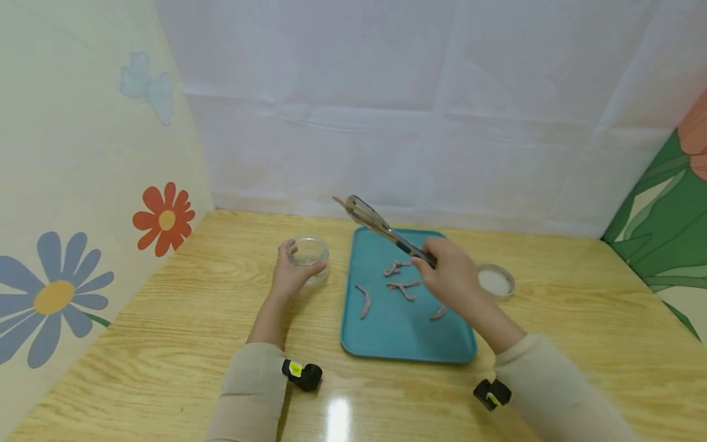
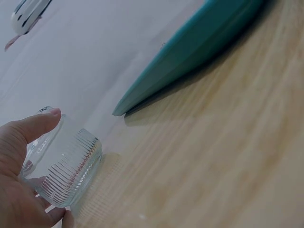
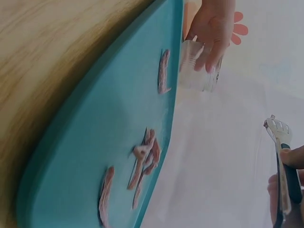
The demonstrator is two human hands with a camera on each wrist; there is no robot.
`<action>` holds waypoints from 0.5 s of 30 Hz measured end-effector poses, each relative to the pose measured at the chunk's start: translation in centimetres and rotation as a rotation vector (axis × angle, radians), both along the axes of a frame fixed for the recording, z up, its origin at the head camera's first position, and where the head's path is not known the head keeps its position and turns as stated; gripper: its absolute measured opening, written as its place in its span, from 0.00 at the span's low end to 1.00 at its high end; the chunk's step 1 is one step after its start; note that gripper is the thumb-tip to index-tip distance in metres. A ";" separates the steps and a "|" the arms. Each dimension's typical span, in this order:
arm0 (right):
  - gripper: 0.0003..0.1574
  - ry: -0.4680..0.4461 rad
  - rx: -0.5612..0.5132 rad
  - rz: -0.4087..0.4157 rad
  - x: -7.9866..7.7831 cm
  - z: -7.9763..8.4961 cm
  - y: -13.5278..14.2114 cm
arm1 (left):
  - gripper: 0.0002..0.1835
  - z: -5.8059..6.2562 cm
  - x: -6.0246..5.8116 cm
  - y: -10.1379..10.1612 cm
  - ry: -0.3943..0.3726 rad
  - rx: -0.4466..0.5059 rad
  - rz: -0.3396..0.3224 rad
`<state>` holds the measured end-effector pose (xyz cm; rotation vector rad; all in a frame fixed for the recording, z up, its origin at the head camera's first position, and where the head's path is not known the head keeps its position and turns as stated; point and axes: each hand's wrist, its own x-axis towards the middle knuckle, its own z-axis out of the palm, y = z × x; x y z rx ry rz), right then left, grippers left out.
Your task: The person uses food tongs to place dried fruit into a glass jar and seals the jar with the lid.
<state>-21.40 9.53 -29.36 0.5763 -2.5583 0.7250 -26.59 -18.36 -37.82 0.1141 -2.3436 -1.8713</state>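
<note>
My left hand holds a clear glass jar with ribbed sides, fingers and thumb curled round it as it stands on the table. My right hand grips metal tongs with dark handles, raised above the tray's far left corner. A pinkish strip of meat sticks out of the tongs' tips. Several more meat strips lie on the blue-green tray, some heaped together near its middle. In the right wrist view, the tongs' slotted head shows, while much of the right hand is cut off.
A round lid with a pale inside lies right of the tray on the wood-grain table. White cloth hangs along the back. Flower-patterned panels stand at the left and right sides.
</note>
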 end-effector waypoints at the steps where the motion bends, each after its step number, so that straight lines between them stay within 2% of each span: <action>1: 0.13 -0.004 -0.005 0.006 0.0 -0.1 -0.3 | 0.49 0.0 0.0 0.0 -0.001 0.004 0.000; 8: 0.14 0.011 -0.010 0.011 -0.2 -0.6 -2.1 | 0.50 0.0 0.0 0.1 -0.001 0.015 -0.001; 15: 0.15 -0.012 0.008 -0.003 -0.3 -1.1 -3.6 | 0.49 0.0 0.0 0.1 0.001 -0.001 0.002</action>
